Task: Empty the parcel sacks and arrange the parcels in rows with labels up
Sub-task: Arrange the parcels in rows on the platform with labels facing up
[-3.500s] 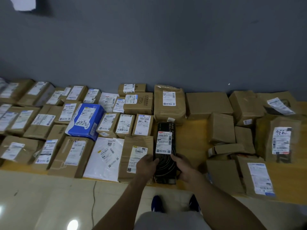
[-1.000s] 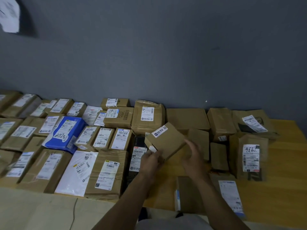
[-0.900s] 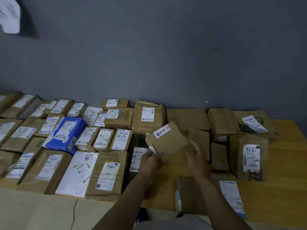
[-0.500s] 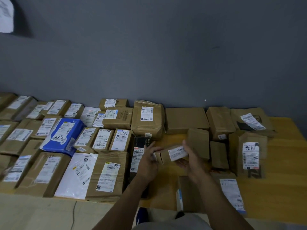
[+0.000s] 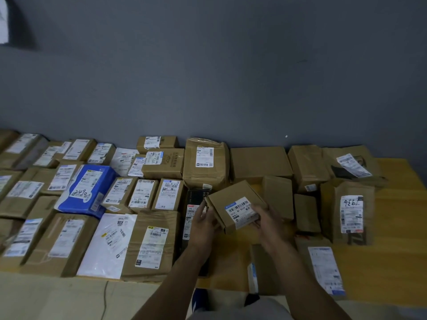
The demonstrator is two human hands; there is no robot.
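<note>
A small flat cardboard parcel (image 5: 233,202) with a white barcode label facing up is held just above the wooden platform (image 5: 392,227). My left hand (image 5: 204,224) grips its near left edge and my right hand (image 5: 268,224) grips its near right corner by the label. Under my left hand lies a long black parcel (image 5: 196,197) with its label up. To the left, rows of brown parcels (image 5: 147,241) lie label up, among them a blue parcel (image 5: 85,188) and a white mailer bag (image 5: 108,243).
On the right lie unsorted brown boxes (image 5: 277,197), some showing no label, a tall parcel (image 5: 349,211) with a handwritten number, and a flat one (image 5: 323,269) near the front edge. A grey wall (image 5: 208,77) closes the back. Pale floor (image 5: 57,299) runs in front.
I set the black parcel in the row, picked up the small cardboard parcel from the right pile and turned it in both hands until its barcode label faces up.
</note>
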